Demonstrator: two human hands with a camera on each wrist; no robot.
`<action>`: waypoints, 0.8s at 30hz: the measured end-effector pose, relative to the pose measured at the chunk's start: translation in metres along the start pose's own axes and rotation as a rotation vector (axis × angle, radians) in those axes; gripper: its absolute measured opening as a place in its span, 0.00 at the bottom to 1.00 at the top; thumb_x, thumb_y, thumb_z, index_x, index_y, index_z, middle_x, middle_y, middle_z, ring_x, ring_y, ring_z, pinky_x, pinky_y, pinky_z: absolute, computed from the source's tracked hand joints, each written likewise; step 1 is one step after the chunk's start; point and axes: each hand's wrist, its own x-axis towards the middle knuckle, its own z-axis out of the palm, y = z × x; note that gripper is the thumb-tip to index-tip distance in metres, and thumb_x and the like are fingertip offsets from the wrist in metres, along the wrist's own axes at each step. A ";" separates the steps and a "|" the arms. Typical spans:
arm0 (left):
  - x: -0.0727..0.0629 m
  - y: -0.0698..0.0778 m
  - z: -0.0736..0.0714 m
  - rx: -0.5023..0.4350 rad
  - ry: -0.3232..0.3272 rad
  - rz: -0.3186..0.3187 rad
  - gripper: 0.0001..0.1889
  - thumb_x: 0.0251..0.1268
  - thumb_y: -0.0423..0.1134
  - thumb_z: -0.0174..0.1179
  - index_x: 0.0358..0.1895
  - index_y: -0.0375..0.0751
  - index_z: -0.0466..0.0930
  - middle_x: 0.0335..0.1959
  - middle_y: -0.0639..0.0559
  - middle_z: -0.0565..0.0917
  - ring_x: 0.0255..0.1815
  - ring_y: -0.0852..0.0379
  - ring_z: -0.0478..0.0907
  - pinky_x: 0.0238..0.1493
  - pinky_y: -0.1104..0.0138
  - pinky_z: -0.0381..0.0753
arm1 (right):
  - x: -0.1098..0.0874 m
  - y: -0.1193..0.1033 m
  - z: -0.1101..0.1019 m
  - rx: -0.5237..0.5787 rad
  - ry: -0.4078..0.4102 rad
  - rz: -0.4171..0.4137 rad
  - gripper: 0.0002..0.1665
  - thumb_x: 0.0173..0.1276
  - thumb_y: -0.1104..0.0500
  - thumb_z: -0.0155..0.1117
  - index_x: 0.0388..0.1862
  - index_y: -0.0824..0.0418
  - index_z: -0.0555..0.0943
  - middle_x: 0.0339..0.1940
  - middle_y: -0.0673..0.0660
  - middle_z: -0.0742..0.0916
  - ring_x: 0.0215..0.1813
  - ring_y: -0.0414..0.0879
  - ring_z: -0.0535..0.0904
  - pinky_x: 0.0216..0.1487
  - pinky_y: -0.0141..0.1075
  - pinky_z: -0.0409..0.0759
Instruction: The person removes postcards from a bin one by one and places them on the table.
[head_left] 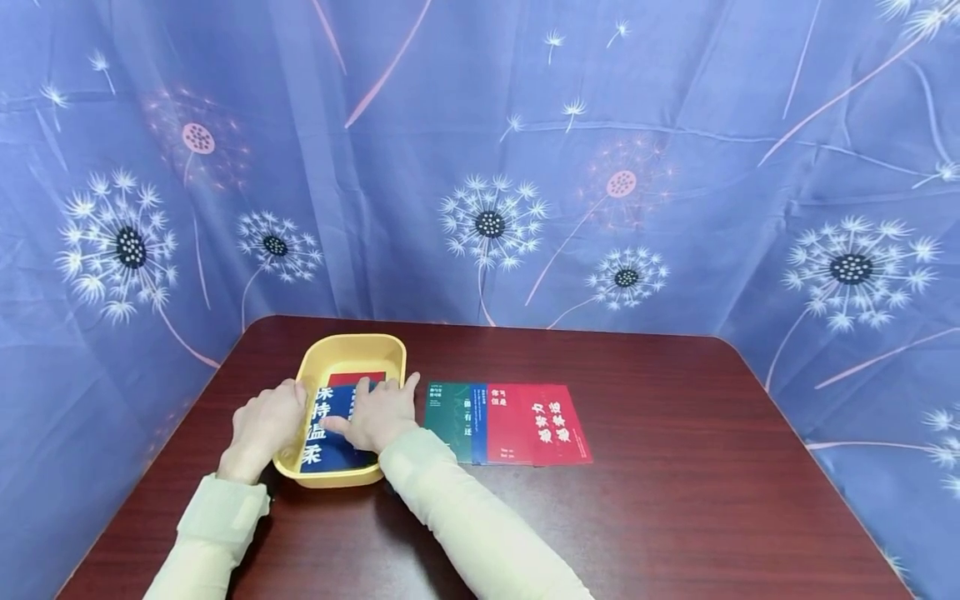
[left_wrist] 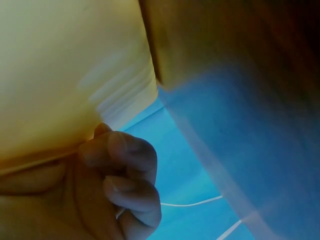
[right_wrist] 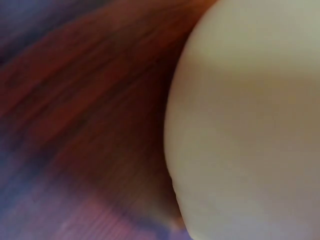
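Note:
A yellow plastic basin (head_left: 337,353) stands on the left part of the table. My left hand (head_left: 266,421) grips its left rim; in the left wrist view the fingers (left_wrist: 132,150) curl beside the basin's pale wall (left_wrist: 60,75). Inside the basin lies a dark blue card (head_left: 333,460) with white characters, overlapping a red card (head_left: 358,377) beneath. Over the blue card's right side, my right hand (head_left: 382,417) rests with fingers spread and thumb stretched left. The right wrist view shows only a smooth pale yellow surface and blurred wood, with the fingers out of sight.
Right of the basin, several overlapping cards lie flat in a row: a green one (head_left: 447,450), a blue one (head_left: 479,417) and red ones (head_left: 558,442). The reddish-brown wooden table (head_left: 675,467) extends to the right. A blue dandelion-print curtain (head_left: 420,167) hangs behind it.

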 end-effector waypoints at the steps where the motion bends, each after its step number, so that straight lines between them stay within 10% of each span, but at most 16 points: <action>1: 0.000 0.000 0.000 0.000 0.001 0.000 0.26 0.79 0.46 0.29 0.40 0.29 0.73 0.32 0.30 0.79 0.33 0.30 0.78 0.28 0.42 0.73 | 0.001 -0.001 0.000 -0.016 -0.004 0.009 0.57 0.56 0.14 0.32 0.72 0.47 0.66 0.63 0.54 0.79 0.68 0.51 0.68 0.69 0.62 0.49; 18: 0.000 -0.002 0.002 -0.002 -0.007 -0.013 0.26 0.79 0.47 0.30 0.40 0.30 0.73 0.31 0.31 0.79 0.33 0.32 0.78 0.28 0.43 0.73 | 0.008 -0.008 0.006 -0.131 -0.080 0.017 0.60 0.54 0.17 0.48 0.79 0.46 0.53 0.65 0.50 0.79 0.71 0.51 0.67 0.70 0.59 0.47; 24: 0.001 -0.002 0.002 -0.007 0.004 -0.005 0.24 0.78 0.45 0.30 0.37 0.31 0.73 0.30 0.32 0.79 0.31 0.34 0.78 0.27 0.44 0.72 | 0.007 -0.009 0.006 -0.141 -0.047 0.032 0.55 0.61 0.18 0.36 0.80 0.46 0.50 0.68 0.53 0.75 0.71 0.52 0.65 0.70 0.61 0.47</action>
